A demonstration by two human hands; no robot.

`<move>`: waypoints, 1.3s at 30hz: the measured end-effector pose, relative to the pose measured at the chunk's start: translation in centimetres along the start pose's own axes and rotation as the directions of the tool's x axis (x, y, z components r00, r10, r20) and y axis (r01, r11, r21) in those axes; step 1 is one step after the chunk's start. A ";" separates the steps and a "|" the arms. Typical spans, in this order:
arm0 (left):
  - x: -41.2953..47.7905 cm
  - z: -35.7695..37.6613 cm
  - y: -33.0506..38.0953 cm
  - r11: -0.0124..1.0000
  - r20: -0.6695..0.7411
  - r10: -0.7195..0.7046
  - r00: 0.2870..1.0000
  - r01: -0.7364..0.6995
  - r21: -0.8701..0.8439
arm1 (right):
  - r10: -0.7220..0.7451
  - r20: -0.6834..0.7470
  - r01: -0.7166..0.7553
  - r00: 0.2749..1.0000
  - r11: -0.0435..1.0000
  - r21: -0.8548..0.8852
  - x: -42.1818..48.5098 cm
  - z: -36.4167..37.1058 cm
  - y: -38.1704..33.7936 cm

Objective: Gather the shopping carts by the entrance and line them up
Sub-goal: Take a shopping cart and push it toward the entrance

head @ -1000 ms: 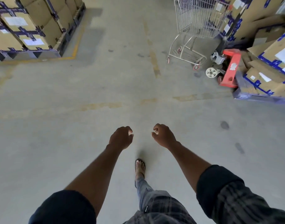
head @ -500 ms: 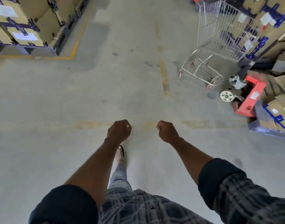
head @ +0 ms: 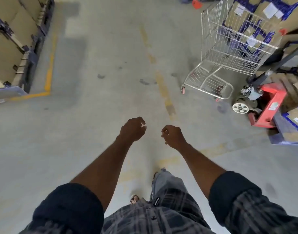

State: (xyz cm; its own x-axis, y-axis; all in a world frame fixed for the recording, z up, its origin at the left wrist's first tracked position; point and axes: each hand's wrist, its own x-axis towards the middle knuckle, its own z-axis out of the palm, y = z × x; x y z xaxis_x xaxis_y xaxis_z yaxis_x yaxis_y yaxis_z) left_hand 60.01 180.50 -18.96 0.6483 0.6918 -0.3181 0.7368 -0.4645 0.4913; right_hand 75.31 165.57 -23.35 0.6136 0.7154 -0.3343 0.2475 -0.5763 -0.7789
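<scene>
A silver wire shopping cart (head: 229,48) stands on the concrete floor at the upper right, its low front frame and pink wheels turned toward me. Both my arms reach forward over the floor, well short of the cart. My left hand (head: 132,130) hangs with fingers loosely curled and a little apart, holding nothing. My right hand (head: 173,136) is curled into a loose fist, also holding nothing. The cart's handle is hidden behind its basket.
A red pallet jack (head: 269,105) sits just right of the cart, against stacked cardboard boxes (head: 293,92) on pallets. More boxes on a pallet (head: 13,48) stand at the left, behind a yellow floor line (head: 48,78). Open concrete floor runs between them.
I have walked forward, so the cart and pallet jack are closer and larger. My left fingers have loosened from a fist. My feet have changed step.
</scene>
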 end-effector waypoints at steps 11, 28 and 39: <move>37.1 -9.6 11.9 0.944 0.264 0.221 0.939 -0.274 0.184 | 0.154 -0.075 -0.168 0.985 0.955 -0.244 27.7 -7.4 0.7; 82.2 -21.0 21.2 0.871 0.358 0.438 0.825 -0.487 0.057 | 0.022 -0.415 -0.179 0.910 0.922 -0.344 78.2 -34.3 -26.7; 107.6 -32.2 31.7 0.788 0.410 0.525 0.746 -0.608 0.097 | 0.148 -0.678 -0.366 0.720 0.911 -0.190 98.1 -41.4 -33.4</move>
State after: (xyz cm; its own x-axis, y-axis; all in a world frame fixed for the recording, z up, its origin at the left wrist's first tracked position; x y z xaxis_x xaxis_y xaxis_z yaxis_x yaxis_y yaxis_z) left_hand 146.94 258.05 -11.47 0.9489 0.0454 -0.3122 0.2053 -0.8402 0.5019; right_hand 158.24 238.62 -8.19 0.9868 0.1619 0.0042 0.1435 -0.8615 -0.4870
